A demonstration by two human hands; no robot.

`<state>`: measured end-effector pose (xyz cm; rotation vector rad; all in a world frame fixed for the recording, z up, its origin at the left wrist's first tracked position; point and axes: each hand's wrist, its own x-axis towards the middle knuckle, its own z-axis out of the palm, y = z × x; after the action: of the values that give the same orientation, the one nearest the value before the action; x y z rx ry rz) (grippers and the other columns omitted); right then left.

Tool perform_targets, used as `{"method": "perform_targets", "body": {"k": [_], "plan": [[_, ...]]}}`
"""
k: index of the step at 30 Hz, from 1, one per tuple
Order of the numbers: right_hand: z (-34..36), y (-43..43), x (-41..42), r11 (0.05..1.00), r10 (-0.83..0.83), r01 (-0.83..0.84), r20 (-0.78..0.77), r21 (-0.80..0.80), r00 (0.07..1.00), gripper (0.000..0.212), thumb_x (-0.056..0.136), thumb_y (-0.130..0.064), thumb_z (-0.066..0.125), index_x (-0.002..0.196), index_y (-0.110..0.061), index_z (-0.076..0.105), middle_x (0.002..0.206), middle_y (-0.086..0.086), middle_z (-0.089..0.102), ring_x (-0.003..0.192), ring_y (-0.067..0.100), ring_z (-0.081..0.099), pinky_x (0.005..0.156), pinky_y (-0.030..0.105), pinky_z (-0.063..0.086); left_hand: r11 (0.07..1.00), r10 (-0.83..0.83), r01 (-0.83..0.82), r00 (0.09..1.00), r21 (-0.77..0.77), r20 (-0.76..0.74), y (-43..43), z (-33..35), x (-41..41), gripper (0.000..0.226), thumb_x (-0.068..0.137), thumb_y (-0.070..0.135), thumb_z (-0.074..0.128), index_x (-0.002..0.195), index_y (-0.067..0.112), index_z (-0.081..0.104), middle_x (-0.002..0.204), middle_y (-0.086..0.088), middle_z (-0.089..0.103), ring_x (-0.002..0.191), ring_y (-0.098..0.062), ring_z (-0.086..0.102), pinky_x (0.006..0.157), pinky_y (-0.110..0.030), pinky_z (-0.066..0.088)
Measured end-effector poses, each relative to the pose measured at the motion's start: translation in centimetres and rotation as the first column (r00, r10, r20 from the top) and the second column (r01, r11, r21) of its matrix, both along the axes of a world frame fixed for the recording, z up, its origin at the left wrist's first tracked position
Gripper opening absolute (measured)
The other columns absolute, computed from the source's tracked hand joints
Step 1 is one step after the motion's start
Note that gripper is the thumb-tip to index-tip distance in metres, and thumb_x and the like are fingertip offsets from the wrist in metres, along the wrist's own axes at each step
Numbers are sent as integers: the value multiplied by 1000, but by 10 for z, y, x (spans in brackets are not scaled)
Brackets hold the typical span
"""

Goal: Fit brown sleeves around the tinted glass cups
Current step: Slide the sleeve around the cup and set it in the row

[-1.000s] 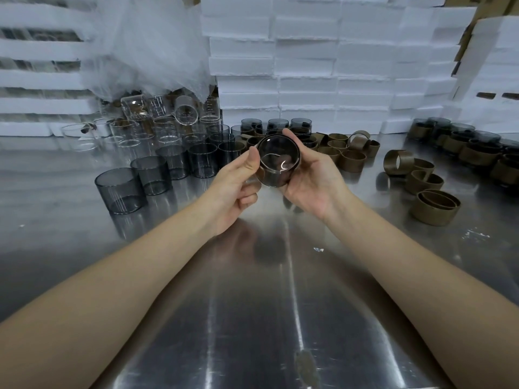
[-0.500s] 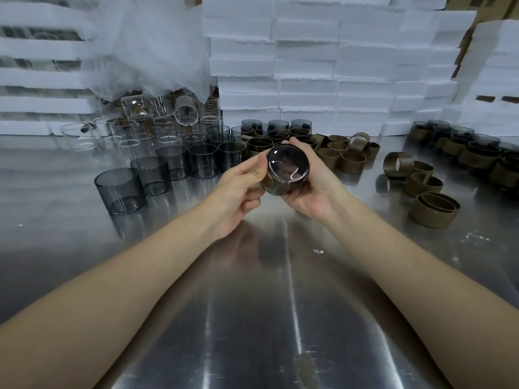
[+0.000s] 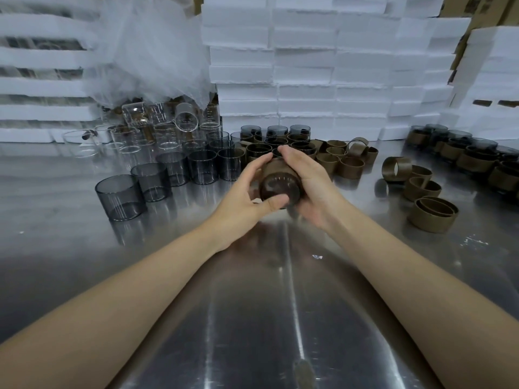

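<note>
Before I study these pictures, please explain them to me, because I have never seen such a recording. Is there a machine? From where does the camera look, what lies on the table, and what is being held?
There is no machine here, only a person's two bare arms. The camera is worn on the person's head and looks forward and down, so the arms enter from the bottom of the picture. The left hand and the right hand together grip one dark glass cup. It is turned on its side with its bottom toward the camera, and a brown sleeve is around it. Below is a shiny metal table. On it, to the left, stand bare dark cups. To the right lie loose brown sleeves, and far right stand cups already wearing sleeves. At the back are clear glassware and white foam boxes.
</note>
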<state>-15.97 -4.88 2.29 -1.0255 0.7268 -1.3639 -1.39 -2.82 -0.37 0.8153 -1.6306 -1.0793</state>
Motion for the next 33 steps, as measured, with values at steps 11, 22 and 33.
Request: {"method": "perform_targets", "body": {"k": [11, 22, 33], "plan": [[-1, 3, 4, 983, 79, -94, 100, 157, 992, 43, 104, -33, 30, 116, -8, 62, 115, 15, 65, 100, 29, 63, 73, 37, 54, 958, 215, -222, 975, -184, -56, 4, 5, -3, 71, 66, -11, 81, 111, 37, 54, 128, 0, 53, 110, -13, 59, 81, -19, 54], [-10, 4, -3, 928, -230, 58, -442, -367, 867, 63, 85, 18, 36, 130, -21, 52, 116, 4, 64, 87, 40, 65, 73, 50, 59, 967, 220, -236, 963, -95, -156, 0, 3, 1, 76, 70, -20, 73, 123, 31, 53, 122, 12, 56, 107, -10, 62, 73, -16, 54], [-12, 2, -6, 912, -273, -1, -607, -411, 747, 51, 90, 8, 45, 135, -14, 53, 115, 1, 61, 80, 17, 63, 71, 35, 58, 967, 249, -254, 960, -30, -128, -5, -2, 4, 78, 68, -26, 70, 119, 31, 53, 117, 13, 61, 105, -6, 63, 70, -18, 55]]}}
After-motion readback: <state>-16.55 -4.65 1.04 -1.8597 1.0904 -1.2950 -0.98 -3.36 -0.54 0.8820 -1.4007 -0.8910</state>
